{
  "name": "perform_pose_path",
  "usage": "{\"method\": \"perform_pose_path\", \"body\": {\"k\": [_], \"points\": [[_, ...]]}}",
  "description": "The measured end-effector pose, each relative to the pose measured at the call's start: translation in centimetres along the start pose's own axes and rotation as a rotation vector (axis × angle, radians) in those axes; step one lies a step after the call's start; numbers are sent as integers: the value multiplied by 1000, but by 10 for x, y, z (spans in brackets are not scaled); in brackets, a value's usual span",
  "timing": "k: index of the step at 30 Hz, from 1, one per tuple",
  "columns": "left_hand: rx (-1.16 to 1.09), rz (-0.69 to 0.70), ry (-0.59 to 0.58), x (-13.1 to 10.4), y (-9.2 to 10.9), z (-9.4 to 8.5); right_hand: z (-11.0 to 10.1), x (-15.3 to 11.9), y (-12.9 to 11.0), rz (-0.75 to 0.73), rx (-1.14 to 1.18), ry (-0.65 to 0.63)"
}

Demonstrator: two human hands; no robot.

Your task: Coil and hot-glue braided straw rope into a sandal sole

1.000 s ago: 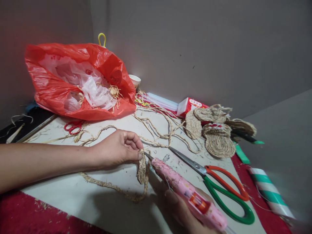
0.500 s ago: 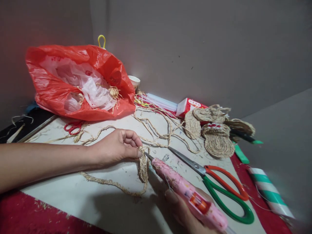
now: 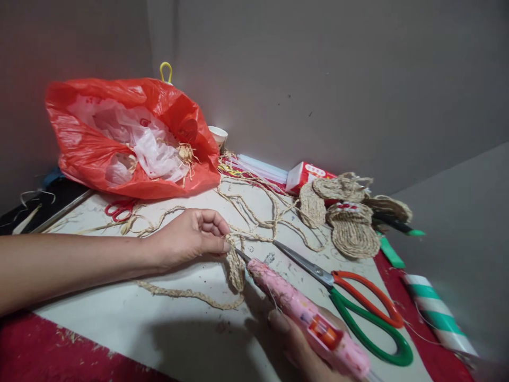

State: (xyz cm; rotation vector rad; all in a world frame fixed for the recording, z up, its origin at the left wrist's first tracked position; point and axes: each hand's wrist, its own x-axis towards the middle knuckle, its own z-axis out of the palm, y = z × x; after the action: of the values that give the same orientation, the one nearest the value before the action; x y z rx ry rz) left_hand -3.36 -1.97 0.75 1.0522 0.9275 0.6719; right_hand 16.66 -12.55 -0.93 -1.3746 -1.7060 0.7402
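From the head view, the biggest container on the table is a red plastic bag (image 3: 85,159), its mouth gaping toward us. Inside I can see crumpled white plastic (image 3: 155,154) and a tuft of pale straw (image 3: 185,153) with stray ends poking out. Just behind its right edge stands a paper cup (image 3: 218,133); I can't see what it holds. Farther right, a red and white box (image 3: 308,175) sits behind some coiled woven pieces (image 3: 353,236), one with red beads, and its contents are hidden too.

The braided cord (image 3: 236,270) is straw-coloured and rough, doubled into a narrow hanging loop near the middle of the white board (image 3: 115,318), with a long tail curving off to the left. The left hand (image 3: 199,236) pinches its upper end between thumb and forefinger, no gap showing, the other fingers curled. The right hand (image 3: 306,353) is wrapped around a pink glue gun (image 3: 286,294), partly hidden beneath it. The dark nozzle points at the top of the loop; whether it touches, I can't tell. Beside the gun lie large scissors (image 3: 322,273) with one orange and one green handle.
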Motion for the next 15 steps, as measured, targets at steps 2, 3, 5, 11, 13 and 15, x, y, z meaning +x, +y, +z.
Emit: {"method": "perform_pose_path", "body": {"k": [2, 3, 5, 11, 13, 15], "points": [[5, 4, 10, 0, 1, 0, -1, 0, 0, 50, 56, -14], [6, 5, 12, 0, 1, 0, -1, -1, 0, 67, 76, -10], [2, 6, 13, 0, 0, -1, 1, -2, 2, 89, 109, 5], [-32, 17, 20, 0, 0, -1, 5, -4, 6, 88, 138, 46], [-43, 22, 24, 0, 1, -1, 6, -4, 6, 90, 129, 45], [-54, 30, 30, 0, 2, -1, 6, -5, 5, 75, 101, 55]]}}
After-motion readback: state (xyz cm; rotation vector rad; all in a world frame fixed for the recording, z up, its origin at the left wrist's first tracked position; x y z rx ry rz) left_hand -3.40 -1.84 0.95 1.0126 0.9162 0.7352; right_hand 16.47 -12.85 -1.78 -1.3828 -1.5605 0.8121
